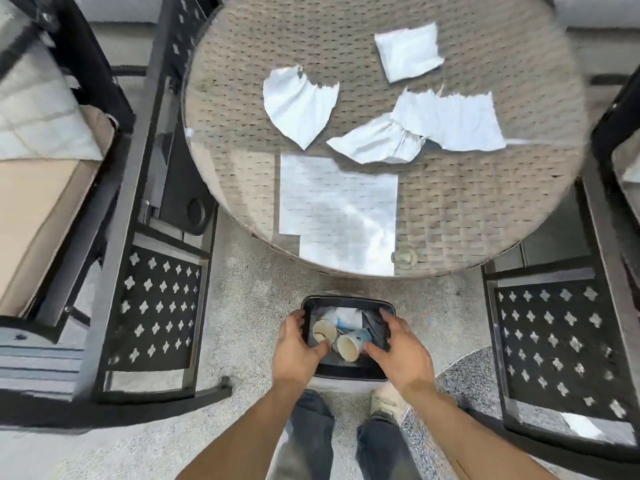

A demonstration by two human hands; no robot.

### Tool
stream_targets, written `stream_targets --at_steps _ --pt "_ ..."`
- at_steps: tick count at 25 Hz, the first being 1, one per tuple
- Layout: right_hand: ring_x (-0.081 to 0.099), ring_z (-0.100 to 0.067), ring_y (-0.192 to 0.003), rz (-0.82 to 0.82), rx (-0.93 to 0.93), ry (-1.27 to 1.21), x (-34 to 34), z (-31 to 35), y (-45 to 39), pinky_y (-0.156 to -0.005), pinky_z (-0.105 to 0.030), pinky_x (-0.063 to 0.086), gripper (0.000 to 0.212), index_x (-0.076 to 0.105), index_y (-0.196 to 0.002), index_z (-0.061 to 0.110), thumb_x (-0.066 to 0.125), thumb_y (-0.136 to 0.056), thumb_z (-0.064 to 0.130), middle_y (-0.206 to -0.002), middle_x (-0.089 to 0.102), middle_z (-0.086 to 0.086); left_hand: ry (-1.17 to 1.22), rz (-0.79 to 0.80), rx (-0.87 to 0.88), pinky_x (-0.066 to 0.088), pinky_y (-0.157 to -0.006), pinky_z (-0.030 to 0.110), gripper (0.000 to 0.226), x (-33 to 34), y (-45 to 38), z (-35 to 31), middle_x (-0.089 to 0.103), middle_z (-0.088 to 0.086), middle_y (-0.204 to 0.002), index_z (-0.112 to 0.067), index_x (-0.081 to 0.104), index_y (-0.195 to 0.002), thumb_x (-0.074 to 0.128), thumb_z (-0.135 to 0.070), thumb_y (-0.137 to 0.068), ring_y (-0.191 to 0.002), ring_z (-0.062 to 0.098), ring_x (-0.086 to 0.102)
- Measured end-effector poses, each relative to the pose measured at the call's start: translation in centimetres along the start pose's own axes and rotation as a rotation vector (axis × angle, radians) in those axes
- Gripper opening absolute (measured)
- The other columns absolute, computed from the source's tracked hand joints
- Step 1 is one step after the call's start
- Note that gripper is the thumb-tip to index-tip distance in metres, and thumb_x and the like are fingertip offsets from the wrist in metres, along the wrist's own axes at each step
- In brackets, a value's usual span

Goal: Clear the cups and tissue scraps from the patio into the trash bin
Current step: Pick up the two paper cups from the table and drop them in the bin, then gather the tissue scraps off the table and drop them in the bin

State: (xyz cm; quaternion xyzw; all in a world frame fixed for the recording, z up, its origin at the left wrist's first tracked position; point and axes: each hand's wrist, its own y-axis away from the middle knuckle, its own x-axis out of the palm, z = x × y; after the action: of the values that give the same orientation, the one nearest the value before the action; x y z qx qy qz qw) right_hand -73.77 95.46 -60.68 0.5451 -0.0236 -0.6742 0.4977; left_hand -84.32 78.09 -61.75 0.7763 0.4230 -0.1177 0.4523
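Note:
The black trash bin stands on the patio floor between my feet and the round table. Two used paper cups lie inside it, one on the left and one on the right, beside some white tissue. My left hand hovers over the bin's left rim with its fingers spread and its thumb by the left cup. My right hand is over the right rim, open, thumb near the right cup. Several torn tissue scraps lie on the table: a left one, a far one and two overlapping pieces.
The round wicker table has a glass top that reflects bright sky near its front edge. Black metal chairs stand on the left and the right, close to the bin. My shoes and jeans are just behind the bin.

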Motion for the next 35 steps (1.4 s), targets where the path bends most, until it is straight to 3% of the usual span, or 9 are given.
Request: stream_targets --at_steps 4,10,13,16,20,23,26,32,35 --pt "0.059 -0.012 -0.112 -0.073 -0.065 0.011 -6.4 3.4 3.3 -0.085 -0.029 0.052 0.057 0.041 -0.14 0.035 0.055 -0.088 0.055 -0.138 0.053 0.011 -0.034 0.109 0.159 0.045 -0.08 0.022 0.057 -5.6 4.3 -4.2 0.049 -0.031 -0.121 -0.055 0.034 -0.115 0.07 -0.06 -0.071 -0.101 -0.011 0.052" --pt "0.055 -0.003 -0.109 -0.129 -0.194 0.04 -17.8 9.1 8.8 -0.092 -0.025 0.047 0.047 0.052 -0.13 0.038 0.048 -0.089 0.061 -0.122 0.062 0.017 -0.171 0.105 0.454 0.047 -0.091 0.021 0.047 -15.9 8.2 -11.6 0.048 -0.038 -0.114 -0.058 0.037 -0.111 0.057 -0.07 -0.07 -0.104 -0.018 0.048" --pt "0.058 0.002 -0.098 -0.269 -0.249 -0.013 -22.9 11.8 9.5 -0.084 -0.021 0.048 0.041 0.059 -0.124 0.036 0.052 -0.09 0.057 -0.11 0.066 0.021 -0.101 -0.005 0.553 0.046 -0.083 0.016 0.044 -19.8 7.7 -16.0 0.049 -0.039 -0.112 -0.061 0.038 -0.111 0.06 -0.067 -0.073 -0.105 -0.018 0.049" --pt "0.061 -0.003 -0.095 -0.37 -0.245 -0.077 -27.5 14.1 8.3 -0.084 -0.031 0.052 0.039 0.059 -0.125 0.033 0.055 -0.091 0.052 -0.109 0.066 0.018 -0.053 -0.102 0.596 0.041 -0.076 0.012 0.042 -22.2 6.1 -20.9 0.05 -0.038 -0.11 -0.062 0.039 -0.108 0.062 -0.064 -0.073 -0.104 -0.014 0.051" --pt "0.061 -0.009 -0.1 -0.465 -0.283 -0.175 -31.6 14.4 5.5 -0.085 -0.034 0.051 0.039 0.058 -0.125 0.029 0.057 -0.091 0.048 -0.114 0.065 0.01 -0.044 -0.186 0.652 0.045 -0.084 0.025 0.045 -22.8 3.1 -25.9 0.052 -0.027 -0.11 -0.046 0.046 -0.116 0.063 -0.059 -0.077 -0.103 -0.001 0.054" --pt "0.062 -0.01 -0.098 -0.457 -0.275 -0.18 -33.8 13.2 2.2 -0.084 -0.035 0.05 0.043 0.053 -0.13 0.031 0.056 -0.091 0.049 -0.124 0.061 0.007 -0.103 -0.249 0.636 0.047 -0.092 0.034 0.05 -22.5 0.3 -28.1 0.054 -0.015 -0.115 -0.031 0.051 -0.122 0.065 -0.053 -0.08 -0.107 0.01 0.054" --pt "0.062 -0.018 -0.102 -0.4 -0.183 -0.147 -34.9 11.5 -2.1 -0.086 -0.039 0.05 0.05 0.048 -0.135 0.033 0.058 -0.089 0.05 -0.131 0.057 0.001 -0.267 -0.277 0.485 0.042 -0.101 0.04 0.059 -21.4 -2.8 -29.3 0.051 -0.002 -0.131 -0.027 0.046 -0.132 0.065 -0.053 -0.082 -0.121 0.021 0.049" --pt "0.046 -0.034 -0.124 -0.302 -0.013 0.003 -32.6 11.6 -10.0 -0.101 -0.044 0.039 0.071 0.039 -0.143 0.025 0.057 -0.085 0.06 -0.137 0.048 -0.012 -0.419 -0.209 0.279 0.027 -0.112 0.052 0.093 -18.8 -9.8 -30.0 0.014 0.006 -0.159 -0.036 0.019 -0.151 0.065 -0.064 -0.076 -0.142 0.034 0.015" --pt "0.042 -0.032 -0.118 -0.354 0.035 0.149 -31.3 12.1 -11.5 -0.091 -0.044 0.044 0.075 0.042 -0.138 0.025 0.057 -0.079 0.069 -0.128 0.044 -0.008 -0.589 -0.265 0.297 0.027 -0.108 0.048 0.087 -18.5 -12.2 -29.6 0.023 0.007 -0.153 -0.035 0.026 -0.148 0.057 -0.072 -0.076 -0.135 0.033 0.026"
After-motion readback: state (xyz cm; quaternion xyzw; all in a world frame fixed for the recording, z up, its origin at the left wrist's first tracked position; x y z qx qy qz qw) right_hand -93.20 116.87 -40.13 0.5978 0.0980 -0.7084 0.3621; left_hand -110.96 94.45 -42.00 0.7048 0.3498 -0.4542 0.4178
